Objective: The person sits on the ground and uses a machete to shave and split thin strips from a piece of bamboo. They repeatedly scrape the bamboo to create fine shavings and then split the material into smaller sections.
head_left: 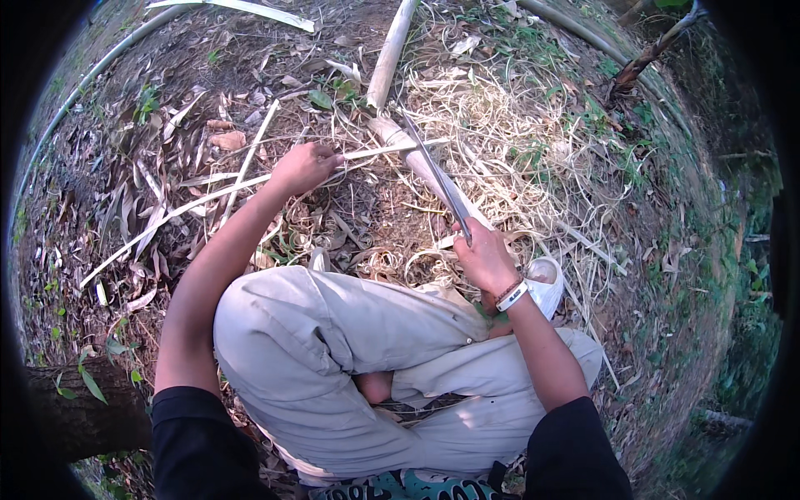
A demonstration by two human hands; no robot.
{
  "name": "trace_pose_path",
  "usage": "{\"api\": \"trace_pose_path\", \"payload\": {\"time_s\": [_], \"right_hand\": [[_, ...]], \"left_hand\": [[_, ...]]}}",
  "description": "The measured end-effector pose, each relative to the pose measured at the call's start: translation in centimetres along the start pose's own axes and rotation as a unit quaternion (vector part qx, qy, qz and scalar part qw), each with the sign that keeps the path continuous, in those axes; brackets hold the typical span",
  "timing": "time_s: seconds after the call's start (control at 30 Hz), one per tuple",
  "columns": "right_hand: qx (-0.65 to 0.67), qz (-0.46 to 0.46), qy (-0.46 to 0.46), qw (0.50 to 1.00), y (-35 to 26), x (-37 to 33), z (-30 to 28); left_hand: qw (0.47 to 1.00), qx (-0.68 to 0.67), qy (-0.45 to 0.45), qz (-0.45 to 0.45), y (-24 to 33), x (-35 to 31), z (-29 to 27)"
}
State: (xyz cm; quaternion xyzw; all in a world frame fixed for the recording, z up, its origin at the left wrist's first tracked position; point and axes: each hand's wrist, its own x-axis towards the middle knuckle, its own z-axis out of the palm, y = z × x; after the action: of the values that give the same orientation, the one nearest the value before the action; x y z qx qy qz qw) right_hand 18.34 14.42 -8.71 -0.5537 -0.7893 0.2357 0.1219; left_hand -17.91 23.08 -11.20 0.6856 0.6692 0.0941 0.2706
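My left hand [307, 168] is closed around a long pale bamboo strip [367, 153]. One end of the strip reaches right across a bamboo pole [433, 177], and the rest trails down to the left behind the hand. In my right hand [486, 257] is a knife [442, 179] with a long dark blade, pointing up and to the left. Its blade crosses the strip over the pole; whether it cuts into the strip I cannot tell. The knife's handle is mostly hidden by my fingers.
Curly pale shavings [508, 125] cover the ground beyond and right of the pole. Another bamboo pole [392, 54] extends away at the top. Loose strips [254, 158] lie among dry leaves on the left. A thick log [83, 408] lies at lower left; my crossed legs [350, 333] are in front.
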Motion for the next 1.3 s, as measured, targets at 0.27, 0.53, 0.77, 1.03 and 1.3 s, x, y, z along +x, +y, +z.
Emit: {"api": "trace_pose_path", "payload": {"time_s": [0.27,0.53,0.77,1.03,1.3], "right_hand": [[0.056,0.093,-0.007,0.994,-5.5,-0.9,-3.5],[-0.052,0.080,0.005,0.995,-3.8,-0.1,-1.9],[-0.053,0.095,-0.011,0.994,-3.4,-0.6,-1.0],[-0.027,0.075,0.017,0.997,-2.6,-0.8,-0.4],[0.108,-0.099,0.258,0.955,-10.5,0.6,-8.8]], "left_hand": [[0.990,0.103,0.028,0.097,0.7,-1.1,0.0],[0.974,0.195,-0.012,0.112,-0.3,-1.5,-0.5],[0.968,0.233,-0.033,0.083,0.0,-2.2,-0.6],[0.971,0.218,-0.020,0.093,0.4,-2.0,-0.2],[0.978,0.194,-0.010,0.078,0.1,-2.3,0.5]]}}
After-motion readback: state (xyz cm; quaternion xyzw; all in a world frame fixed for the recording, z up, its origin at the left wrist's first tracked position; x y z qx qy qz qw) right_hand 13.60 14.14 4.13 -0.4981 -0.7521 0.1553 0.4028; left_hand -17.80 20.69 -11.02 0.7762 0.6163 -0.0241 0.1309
